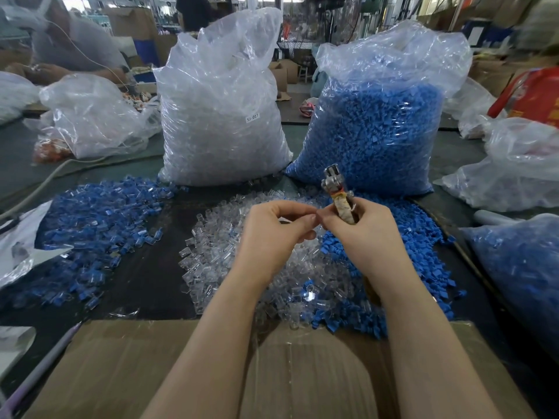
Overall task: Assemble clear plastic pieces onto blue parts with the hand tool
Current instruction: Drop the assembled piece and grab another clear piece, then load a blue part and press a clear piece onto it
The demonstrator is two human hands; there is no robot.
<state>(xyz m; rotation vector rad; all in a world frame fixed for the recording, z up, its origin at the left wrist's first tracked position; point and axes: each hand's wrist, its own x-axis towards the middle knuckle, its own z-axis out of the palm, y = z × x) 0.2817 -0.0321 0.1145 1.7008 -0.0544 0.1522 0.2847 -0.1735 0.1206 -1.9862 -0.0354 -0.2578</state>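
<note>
My right hand (363, 231) grips the hand tool (337, 192) upright by its cloth-wrapped handle, metal jaws pointing up. My left hand (278, 228) meets it at the fingertips, thumb and forefinger pinched together on something too small to make out. Below both hands lies a heap of clear plastic pieces (230, 261). Loose blue parts (420, 237) are piled to the right of it. A spread of assembled blue-and-clear pieces (99, 219) covers the table on the left.
Two tall plastic sacks stand behind: clear pieces (220, 116) on the left, blue parts (381, 122) on the right. A cardboard box flap (151, 367) lies at the near edge. More bags sit on both sides, and another person works at the far left.
</note>
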